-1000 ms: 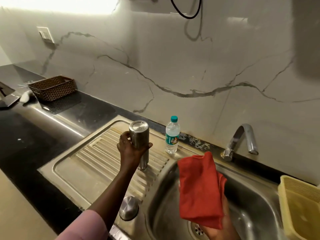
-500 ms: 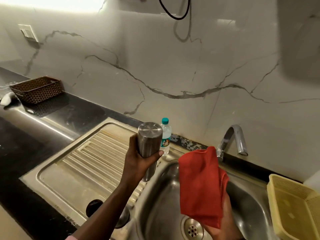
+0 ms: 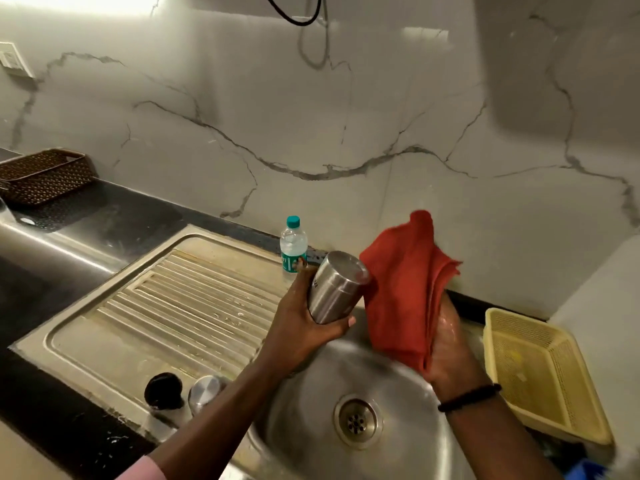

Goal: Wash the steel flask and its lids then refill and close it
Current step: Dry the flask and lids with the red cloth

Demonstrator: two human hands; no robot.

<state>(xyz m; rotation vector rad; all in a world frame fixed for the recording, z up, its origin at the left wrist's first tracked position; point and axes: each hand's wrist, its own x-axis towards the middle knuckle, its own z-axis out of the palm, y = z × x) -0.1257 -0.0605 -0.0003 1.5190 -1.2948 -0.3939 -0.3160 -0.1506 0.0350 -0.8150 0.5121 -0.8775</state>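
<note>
White marble wall [image 3: 346, 116] with grey lines stands behind a steel sink [image 3: 311, 410] set in a dark counter [image 3: 52, 420]. You hold the steel flask [image 3: 336, 289] in your left hand [image 3: 304, 327], above the far left edge of the sink bowl. Your fingers and thumb curl round its lower part, and its flat closed end tilts up to the right. Your right hand [image 3: 446, 344] grips a folded red cloth [image 3: 405, 289], which touches the right side of the flask. Two lids lie on the near edge of the ribbed draining board [image 3: 173, 306]: a black lid [image 3: 163, 390] on the left and a steel lid [image 3: 204, 393] just beside it. A small water bottle [image 3: 293, 244] with a green cap stands by the wall, just behind your left hand. A yellow basket [image 3: 540, 372] sits right of the sink, and a brown basket [image 3: 41, 174] sits far left on the counter.
</note>
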